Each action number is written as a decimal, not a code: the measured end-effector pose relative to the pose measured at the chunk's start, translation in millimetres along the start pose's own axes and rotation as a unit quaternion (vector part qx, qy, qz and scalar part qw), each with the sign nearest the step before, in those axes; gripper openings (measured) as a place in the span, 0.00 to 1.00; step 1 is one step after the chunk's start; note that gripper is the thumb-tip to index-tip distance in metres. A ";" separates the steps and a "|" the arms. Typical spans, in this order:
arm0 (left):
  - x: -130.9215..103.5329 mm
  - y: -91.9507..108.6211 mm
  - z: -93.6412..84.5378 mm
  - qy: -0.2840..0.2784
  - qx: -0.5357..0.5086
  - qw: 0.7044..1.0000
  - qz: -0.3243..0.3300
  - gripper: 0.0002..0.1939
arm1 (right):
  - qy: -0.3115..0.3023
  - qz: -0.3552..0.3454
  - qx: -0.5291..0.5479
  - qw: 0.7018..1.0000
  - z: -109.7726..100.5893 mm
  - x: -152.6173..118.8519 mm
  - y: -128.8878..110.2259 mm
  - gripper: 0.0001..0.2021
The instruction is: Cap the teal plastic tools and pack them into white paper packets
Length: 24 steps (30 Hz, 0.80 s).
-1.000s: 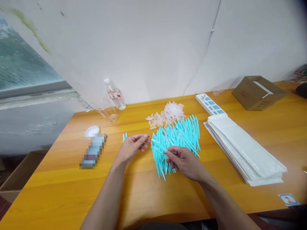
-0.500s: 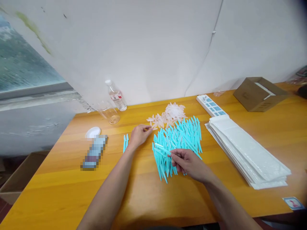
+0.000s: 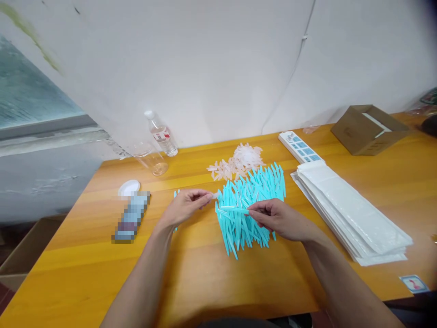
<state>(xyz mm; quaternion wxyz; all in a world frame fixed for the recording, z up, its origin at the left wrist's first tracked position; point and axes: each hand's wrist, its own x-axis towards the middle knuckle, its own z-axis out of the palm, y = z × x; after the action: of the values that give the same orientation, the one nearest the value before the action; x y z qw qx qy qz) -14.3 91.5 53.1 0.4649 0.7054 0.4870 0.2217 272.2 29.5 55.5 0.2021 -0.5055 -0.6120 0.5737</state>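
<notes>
While the left hand point(image 3: 186, 207) pinches a small, translucent whitish plastic sliver point(image 3: 215, 196) between thumb and fingertips just at the left edge of the broad heap of turquoise, slim, pointed plastic pieces point(image 3: 235, 232), the right hand point(image 3: 280, 218) has its thumb and fingers clamped on one end of a single turquoise, narrow, blade-like plastic piece point(image 3: 239, 211). That piece is held over the front part of the heap, roughly level, its free end towards the left hand; the two held things look apart to me. Just beyond the heap lies a loose pile of pale, translucent plastic slivers point(image 3: 247, 157). Left of the heap, partly hidden behind the left hand, are a couple of separate turquoise plastic pieces point(image 3: 175, 194). Farther left of it I see a round white lid point(image 3: 129, 187); beyond and left of it stands a clear plastic bottle with a white cap point(image 3: 163, 136). To the heap's right lies a stack of long, glossy white bags point(image 3: 351, 214).
</notes>
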 end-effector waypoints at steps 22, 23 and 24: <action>-74.7 11.5 21.3 0.031 -0.152 0.987 -0.032 0.15 | -0.071 -0.037 -0.006 0.997 41.1 -4.3 -26.2 0.19; -74.6 9.2 27.3 0.058 -0.186 0.980 -0.037 0.15 | -0.061 -0.031 0.011 0.998 47.4 -2.9 -26.1 0.19; -75.3 6.1 34.6 0.089 -0.225 0.969 -0.047 0.16 | -0.044 -0.024 0.034 0.998 55.4 -0.9 -25.4 0.19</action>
<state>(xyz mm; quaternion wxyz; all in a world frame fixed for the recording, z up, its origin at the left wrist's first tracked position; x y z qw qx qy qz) -17.1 8.4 52.8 0.5764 0.5364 0.4964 0.3654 216.9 5.5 64.4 0.2060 -0.4580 -0.6123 0.6106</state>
